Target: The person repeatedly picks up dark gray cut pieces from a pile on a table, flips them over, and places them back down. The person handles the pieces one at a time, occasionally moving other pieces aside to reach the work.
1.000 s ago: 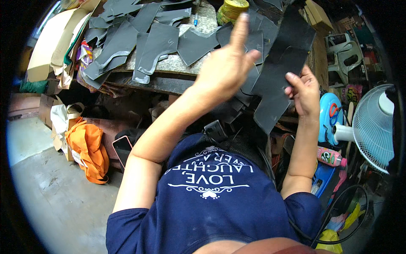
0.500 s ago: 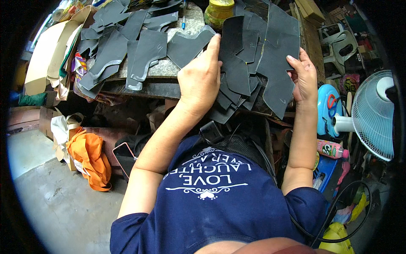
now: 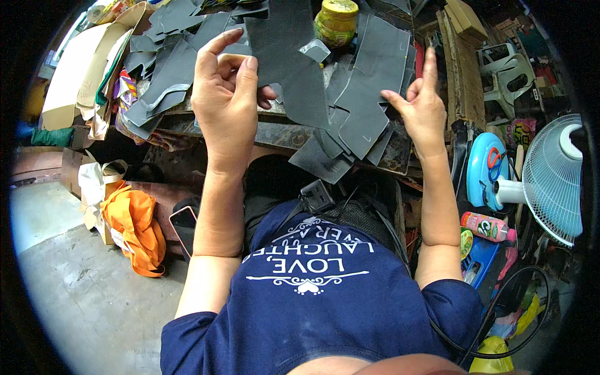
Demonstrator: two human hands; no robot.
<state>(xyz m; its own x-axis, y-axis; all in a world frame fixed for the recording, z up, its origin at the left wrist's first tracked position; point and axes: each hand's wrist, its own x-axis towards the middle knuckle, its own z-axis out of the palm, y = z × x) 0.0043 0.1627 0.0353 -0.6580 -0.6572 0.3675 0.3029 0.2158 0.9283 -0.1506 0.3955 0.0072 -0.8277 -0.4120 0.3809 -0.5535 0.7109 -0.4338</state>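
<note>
My left hand (image 3: 226,103) grips the left edge of a dark grey cut sheet piece (image 3: 287,69), thumb at the edge and some fingertips showing below it. This piece looks raised above the bench and tilted. My right hand (image 3: 425,115) is open beside a stack of similar cut pieces (image 3: 369,115), index finger stretched out and thumb apart, its tip close to the stack's right edge. More dark cut pieces (image 3: 169,75) with pale edge bands lie in a heap at the left. Whether my right thumb touches the stack I cannot tell.
A yellow-lidded jar (image 3: 335,25) stands behind the pieces. Cardboard (image 3: 81,69) leans at the far left, above an orange bag (image 3: 132,228). To the right are a fan (image 3: 553,178), a pink bottle (image 3: 487,226) and a plastic chair (image 3: 506,78). A phone (image 3: 184,226) lies by my left arm.
My left hand has moved left and now holds a raised cut piece. My right hand has let go of the stack's edge and opened. The stack lies lower and turned.
</note>
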